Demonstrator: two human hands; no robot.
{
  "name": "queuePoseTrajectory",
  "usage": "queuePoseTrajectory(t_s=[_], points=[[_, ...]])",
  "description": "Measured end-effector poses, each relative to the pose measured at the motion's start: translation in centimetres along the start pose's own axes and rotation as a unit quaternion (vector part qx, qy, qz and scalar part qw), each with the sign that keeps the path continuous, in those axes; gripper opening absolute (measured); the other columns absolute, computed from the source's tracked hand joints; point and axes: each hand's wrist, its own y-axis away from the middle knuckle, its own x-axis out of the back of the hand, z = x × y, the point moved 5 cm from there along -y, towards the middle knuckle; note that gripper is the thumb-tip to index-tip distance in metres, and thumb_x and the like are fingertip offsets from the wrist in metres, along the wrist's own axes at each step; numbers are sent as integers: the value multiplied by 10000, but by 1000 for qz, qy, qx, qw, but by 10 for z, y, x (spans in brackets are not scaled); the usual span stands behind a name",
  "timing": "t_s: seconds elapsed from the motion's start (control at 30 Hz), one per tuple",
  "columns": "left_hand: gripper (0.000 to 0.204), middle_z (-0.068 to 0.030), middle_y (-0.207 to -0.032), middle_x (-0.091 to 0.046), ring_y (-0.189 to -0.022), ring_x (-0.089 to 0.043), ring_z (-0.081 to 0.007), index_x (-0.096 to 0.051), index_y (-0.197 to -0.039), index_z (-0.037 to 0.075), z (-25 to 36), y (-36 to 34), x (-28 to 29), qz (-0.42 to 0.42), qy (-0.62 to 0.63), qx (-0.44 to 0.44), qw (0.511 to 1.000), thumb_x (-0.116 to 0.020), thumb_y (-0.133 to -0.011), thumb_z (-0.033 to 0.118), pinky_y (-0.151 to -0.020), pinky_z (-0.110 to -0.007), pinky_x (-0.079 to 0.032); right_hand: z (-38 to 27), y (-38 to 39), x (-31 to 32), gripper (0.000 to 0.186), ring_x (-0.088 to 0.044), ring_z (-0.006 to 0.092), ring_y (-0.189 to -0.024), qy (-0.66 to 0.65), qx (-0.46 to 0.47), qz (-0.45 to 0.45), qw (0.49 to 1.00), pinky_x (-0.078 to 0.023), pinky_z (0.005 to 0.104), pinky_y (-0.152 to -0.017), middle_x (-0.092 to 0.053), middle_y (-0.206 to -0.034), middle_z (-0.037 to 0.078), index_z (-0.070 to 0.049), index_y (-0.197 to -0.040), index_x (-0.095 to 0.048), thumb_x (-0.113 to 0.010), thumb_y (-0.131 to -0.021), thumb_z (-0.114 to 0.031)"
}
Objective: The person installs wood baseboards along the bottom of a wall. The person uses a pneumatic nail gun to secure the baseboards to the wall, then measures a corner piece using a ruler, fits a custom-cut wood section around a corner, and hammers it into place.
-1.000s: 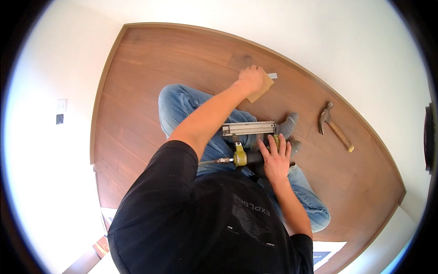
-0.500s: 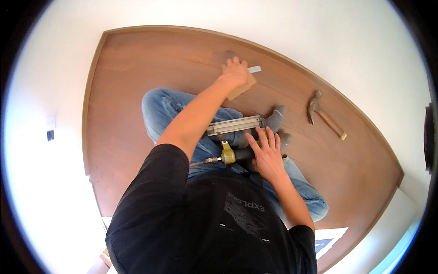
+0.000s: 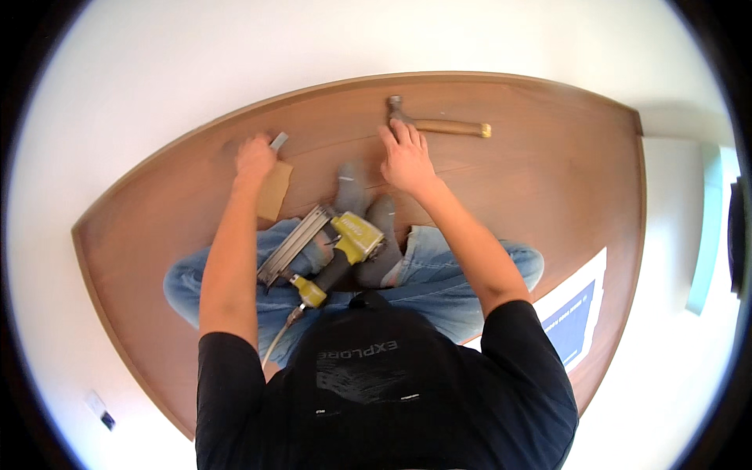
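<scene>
My left hand [image 3: 256,154] is on the floor at the far left, fingers curled down. A short pale grey strip [image 3: 279,141] sticks out beside it, and a piece of brown cardboard [image 3: 274,192] lies against its near side. What the fingers hold, if anything, is hidden. My right hand [image 3: 407,163] stretches forward, fingers apart, with its fingertips at the head of a claw hammer [image 3: 450,126]. The hammer lies on the floor, its wooden handle pointing right. A yellow-green and black air nailer [image 3: 356,239] rests tilted across my crossed legs, a hose fixed to its lower end.
The brown wood floor [image 3: 517,184] is bordered by a wooden skirting strip [image 3: 470,76] along the white wall. At the right lies a white and blue printed sheet [image 3: 570,321]. A pale hose [image 3: 276,338] runs beside my lap.
My right hand has left the nailer and reached forward to the hammer. The view has turned, so floor things appear farther left. The nailer now lies tilted. My left hand stays by the cardboard.
</scene>
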Motion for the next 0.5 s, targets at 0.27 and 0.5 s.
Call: queuePoseTrajectory(t_s=[0.27,0.5], points=[[256,-137,-1138,-741,-1117,-679,-333,-722,-1161,115,4,15,15,80,90,-103,987,-731,-991,306,-934,-442,-546,74,-13,-40,670,-375,405,-1520,162,-81,-70,981,-323,538,-1236,-415,-1638,206,-40,-1610,-388,-577,-986,-197],[196,-4,-1052,-678,-895,-645,-131,-656,-1222,61,-35,48,65,72,599,-72,794,-614,-1108,214,-808,-299,-521,90,-13,-31,668,-401,360,-1509,116,-32,-134,984,-372,512,-1206,-426,-1635,201,-49,-1621,-370,-583,-1017,-242]])
